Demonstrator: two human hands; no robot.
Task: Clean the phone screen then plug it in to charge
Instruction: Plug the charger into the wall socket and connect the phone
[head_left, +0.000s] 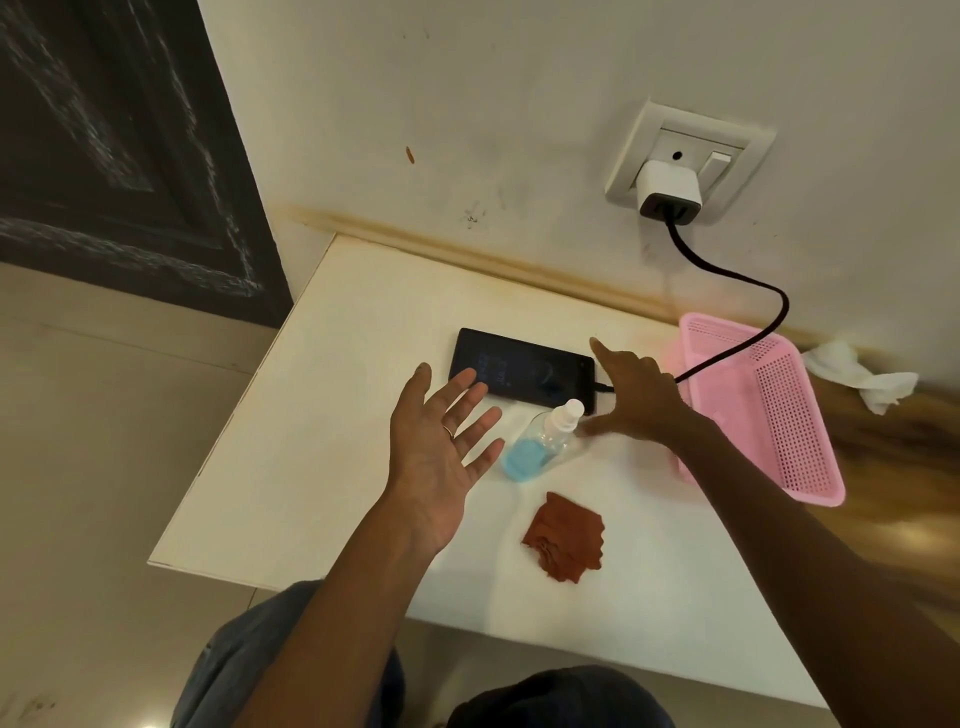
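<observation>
Head view: spray bottle (540, 441) part-full of blue liquid, between spread left hand (441, 447) and right hand (636, 400).

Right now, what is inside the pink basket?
The black charging cable crosses over the pink basket toward the phone. Otherwise its perforated floor looks bare; the right hand and forearm hide its near-left corner.

A lived-in home corner: scuffed wall socket (688, 156), dark panelled door (119, 150), pink plastic basket (769, 415), tiled floor (104, 467).
</observation>
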